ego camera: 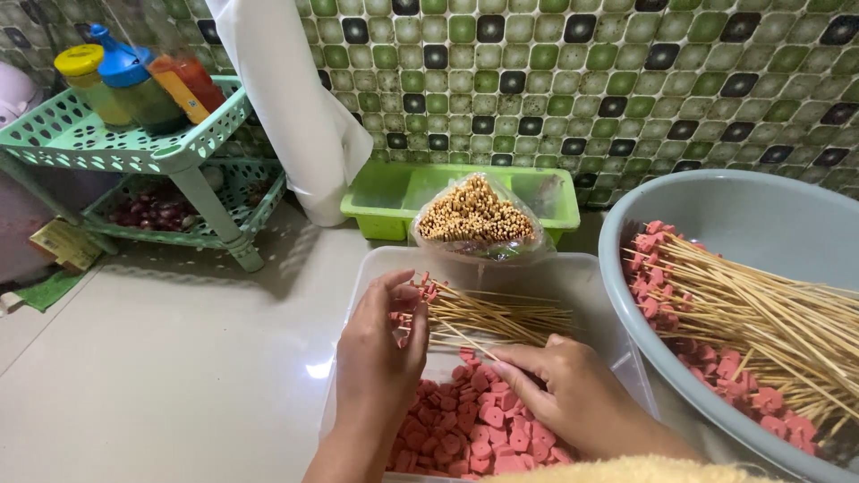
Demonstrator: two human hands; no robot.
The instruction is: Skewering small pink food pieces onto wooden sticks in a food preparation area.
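Pink heart-shaped sausage slices (474, 434) lie heaped in the near part of a clear rectangular plastic tub (380, 268) that stands on the pale glossy counter (179, 358). Farther back in the same tub, thin bamboo skewers (501, 317) lie in a loose bundle, a few of them already carrying pink pieces at their left ends. The left hand (380, 344) hovers over the tub's left side, its fingers curled and pinching a skewered piece near the bundle's left tips. The right hand (564, 385) rests low over the heap, fingers together and bent down onto the slices; whether it grips one cannot be told.

Just behind the tub, a clear plastic bag of bare skewers (479, 215) stands on end, in front of a lime-green rectangular plastic tray (394, 192) set against the tiled wall. At the counter's right edge, a large grey round plastic basin (716, 215) holds many finished skewers (752, 313). Toward the left back corner stands a mint-green two-tier plastic rack (188, 143) with sauce bottles on top.
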